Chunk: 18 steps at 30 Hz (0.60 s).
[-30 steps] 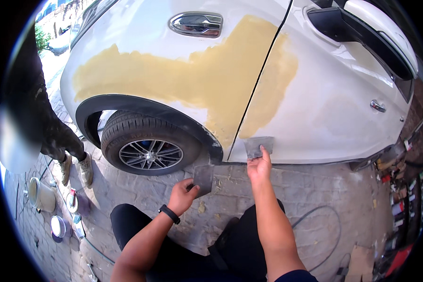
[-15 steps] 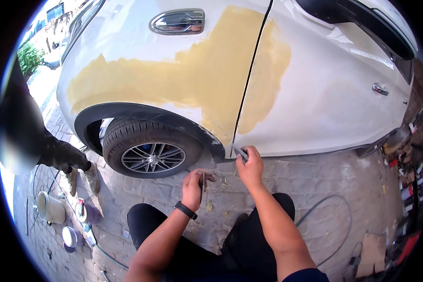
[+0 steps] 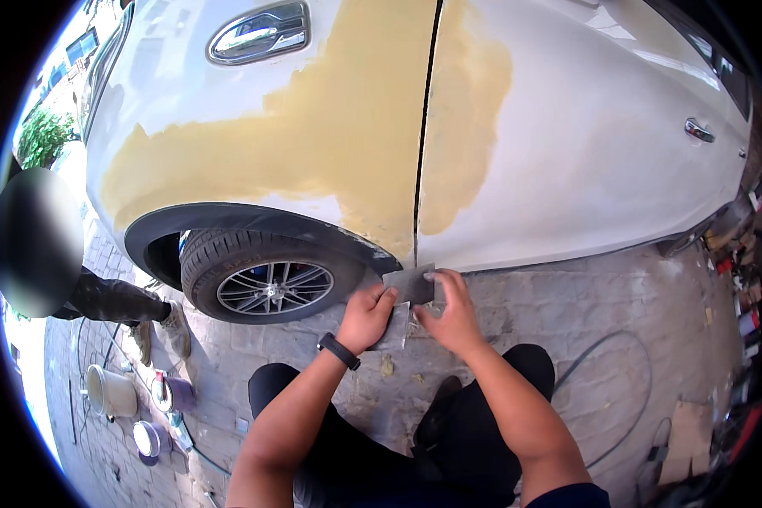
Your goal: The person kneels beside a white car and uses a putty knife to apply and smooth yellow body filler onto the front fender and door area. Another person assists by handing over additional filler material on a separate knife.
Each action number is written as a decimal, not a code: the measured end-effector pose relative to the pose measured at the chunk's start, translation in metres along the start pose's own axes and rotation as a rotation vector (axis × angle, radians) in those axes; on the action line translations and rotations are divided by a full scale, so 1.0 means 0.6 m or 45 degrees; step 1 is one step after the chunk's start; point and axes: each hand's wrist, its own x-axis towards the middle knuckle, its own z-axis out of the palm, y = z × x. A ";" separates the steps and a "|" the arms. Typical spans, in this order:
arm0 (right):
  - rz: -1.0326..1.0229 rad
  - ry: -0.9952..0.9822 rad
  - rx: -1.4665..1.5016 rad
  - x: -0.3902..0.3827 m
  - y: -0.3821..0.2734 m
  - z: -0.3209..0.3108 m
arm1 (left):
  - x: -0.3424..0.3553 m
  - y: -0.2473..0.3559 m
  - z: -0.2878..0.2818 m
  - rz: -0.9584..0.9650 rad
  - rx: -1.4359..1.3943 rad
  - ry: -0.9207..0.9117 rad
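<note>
My left hand (image 3: 366, 317) is closed on a thin grey square piece (image 3: 394, 337). My right hand (image 3: 444, 315) pinches a second, darker grey square piece (image 3: 411, 279) by its right edge, and the two pieces overlap between my hands. They are just in front of the bottom of the seam on a white car (image 3: 576, 186), beside the black wheel-arch trim (image 3: 254, 213) and the wheel (image 3: 273, 290). A broad yellowish patch (image 3: 339, 135) covers part of the body around the seam.
A person in dark trousers (image 3: 102, 300) stands at the left. Near their feet are a pale bucket (image 3: 110, 391), smaller tubs (image 3: 151, 438) and hose. A hose (image 3: 626, 339) and cardboard (image 3: 686, 444) lie at the right, beside assorted clutter (image 3: 741, 313).
Both hands have come together, bringing the two grey pieces to overlap; my right hand moved down and left from the car panel. My view has shifted, and the person at the left leans lower.
</note>
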 end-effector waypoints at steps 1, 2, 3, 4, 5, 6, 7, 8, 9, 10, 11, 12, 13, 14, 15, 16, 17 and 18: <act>0.229 0.086 0.102 -0.009 0.030 0.008 | 0.012 0.012 0.000 0.112 0.143 0.004; 0.521 0.059 0.352 -0.003 0.029 0.017 | 0.012 0.027 -0.013 0.166 0.201 0.031; 0.836 0.063 0.568 0.008 0.042 0.009 | 0.024 0.042 -0.004 0.233 0.236 0.013; 1.149 0.067 0.789 0.019 0.052 0.005 | 0.038 0.053 0.001 0.301 0.271 -0.002; 1.210 -0.027 0.950 0.029 0.060 0.004 | 0.056 0.061 0.003 0.334 0.359 -0.026; 1.238 -0.061 1.041 0.033 0.064 0.007 | 0.067 0.068 0.005 0.350 0.411 -0.047; 1.263 -0.096 1.133 0.035 0.064 0.016 | 0.075 0.074 0.006 0.366 0.465 -0.066; 1.282 -0.135 1.227 0.041 0.061 0.023 | 0.083 0.081 0.006 0.384 0.519 -0.079; 1.298 -0.100 1.258 0.047 0.065 0.031 | 0.090 0.086 0.008 0.342 0.592 -0.071; 1.275 -0.025 1.329 0.050 0.065 0.036 | 0.095 0.093 0.011 0.335 0.621 -0.038; 1.255 0.044 1.402 0.056 0.056 0.041 | 0.098 0.097 0.012 0.322 0.654 -0.002; 1.233 0.114 1.474 0.059 0.050 0.046 | 0.100 0.098 0.014 0.309 0.687 0.033; 1.230 0.150 1.470 0.058 0.055 0.054 | 0.100 0.091 0.016 0.318 0.681 0.086; 1.224 0.192 1.462 0.058 0.061 0.060 | 0.099 0.084 0.021 0.332 0.670 0.136; 1.218 0.234 1.453 0.057 0.067 0.066 | 0.097 0.078 0.025 0.345 0.659 0.187; 1.187 0.229 1.436 0.055 0.072 0.071 | 0.097 0.073 0.027 0.374 0.675 0.218; 1.159 0.222 1.415 0.054 0.071 0.076 | 0.095 0.071 0.028 0.398 0.688 0.250; 1.131 0.215 1.394 0.054 0.069 0.081 | 0.095 0.070 0.029 0.422 0.701 0.282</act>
